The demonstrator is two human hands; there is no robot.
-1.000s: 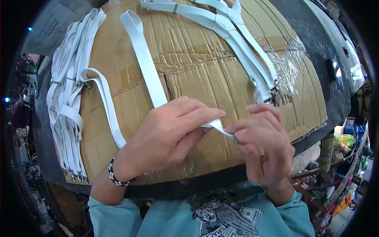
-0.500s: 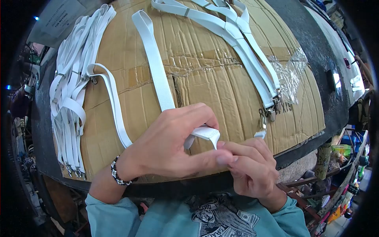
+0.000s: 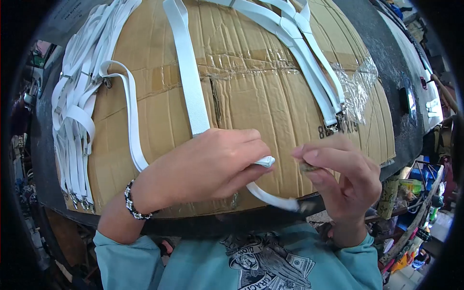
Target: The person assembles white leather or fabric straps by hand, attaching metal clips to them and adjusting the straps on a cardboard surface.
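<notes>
Currently, the left hand (image 3: 208,164) clasps a folded white strap (image 3: 265,162) above the cardboard (image 3: 256,108), a blurred strap end (image 3: 278,200) curving out below. Apart from it, the right hand (image 3: 304,159) pinches a small, indistinct piece (image 3: 306,167).

Creased cardboard (image 3: 261,108) spreads beneath the grip atop a dark table (image 3: 372,29), with crinkled clear plastic (image 3: 360,87) beyond and to the right. Mixed clutter (image 3: 411,217) crowds the floor area farther right of the grip.

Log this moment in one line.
left hand: grips white strap | right hand: pinches small brownish thing, unclear | hands: apart | suspenders, strap pile: on cardboard
</notes>
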